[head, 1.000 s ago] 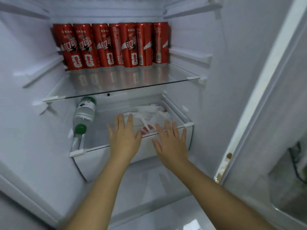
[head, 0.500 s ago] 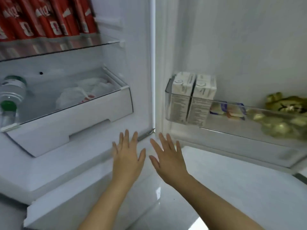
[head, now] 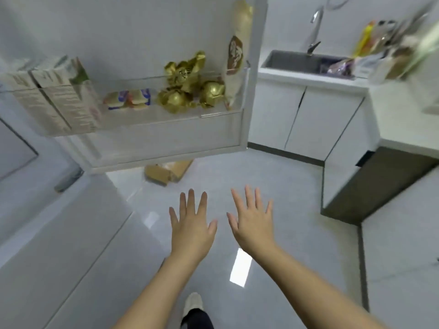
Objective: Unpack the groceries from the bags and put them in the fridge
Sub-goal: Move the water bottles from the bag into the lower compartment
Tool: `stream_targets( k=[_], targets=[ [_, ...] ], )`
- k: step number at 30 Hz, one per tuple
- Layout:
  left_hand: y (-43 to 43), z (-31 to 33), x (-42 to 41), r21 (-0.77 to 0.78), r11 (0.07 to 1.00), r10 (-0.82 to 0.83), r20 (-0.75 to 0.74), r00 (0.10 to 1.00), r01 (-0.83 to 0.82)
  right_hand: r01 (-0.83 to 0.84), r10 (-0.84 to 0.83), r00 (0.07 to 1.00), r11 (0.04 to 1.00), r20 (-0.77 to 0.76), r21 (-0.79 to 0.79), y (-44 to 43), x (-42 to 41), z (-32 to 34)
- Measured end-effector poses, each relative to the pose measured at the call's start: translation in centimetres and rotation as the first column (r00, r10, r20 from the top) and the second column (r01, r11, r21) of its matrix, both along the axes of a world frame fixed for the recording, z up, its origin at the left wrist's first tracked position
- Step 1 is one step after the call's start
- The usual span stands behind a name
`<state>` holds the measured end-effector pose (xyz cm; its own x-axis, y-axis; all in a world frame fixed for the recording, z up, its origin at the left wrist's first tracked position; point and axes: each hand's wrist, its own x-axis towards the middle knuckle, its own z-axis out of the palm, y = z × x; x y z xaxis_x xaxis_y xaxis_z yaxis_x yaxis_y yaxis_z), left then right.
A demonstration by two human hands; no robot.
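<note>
Plainly the left hand (head: 192, 231) and right hand (head: 251, 230) hang spread and empty above the floor (head: 297, 186), while the bagged groceries (head: 384, 51) (blurred, seemingly light, soft, crinkly packets) sit at the desk's (head: 403, 131) far corner beside the sink (head: 292, 60), probably best cupped from underneath.

Glossy pale tiled floor (head: 297, 205) (a bright light patch on it), white cabinets (head: 318, 119) under a grey sink (head: 292, 61)

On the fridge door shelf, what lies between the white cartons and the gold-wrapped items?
A small flat packet with blue print, between the cartons and the gold-wrapped items; the head view shows it.
</note>
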<state>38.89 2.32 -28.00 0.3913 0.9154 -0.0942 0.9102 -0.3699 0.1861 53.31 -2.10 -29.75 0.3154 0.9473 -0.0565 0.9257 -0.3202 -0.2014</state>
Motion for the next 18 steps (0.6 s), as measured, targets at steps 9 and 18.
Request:
stream_targets(
  k=[9, 18],
  targets=[
    [-4.2, -1.3, 14.7, -0.048, 0.921, -0.386, 0.026, 0.922, 0.387, 0.469, -0.470, 0.883, 0.883, -0.012, -0.025, -10.5, 11.8, -1.3],
    [-7.1, -2.7, 31.5, -0.030, 0.734, -0.674, 0.093, 0.733, 0.679, 0.763, -0.762, 0.646, 0.643, 0.041, -0.064, -17.6, 24.1, -0.5]
  ],
)
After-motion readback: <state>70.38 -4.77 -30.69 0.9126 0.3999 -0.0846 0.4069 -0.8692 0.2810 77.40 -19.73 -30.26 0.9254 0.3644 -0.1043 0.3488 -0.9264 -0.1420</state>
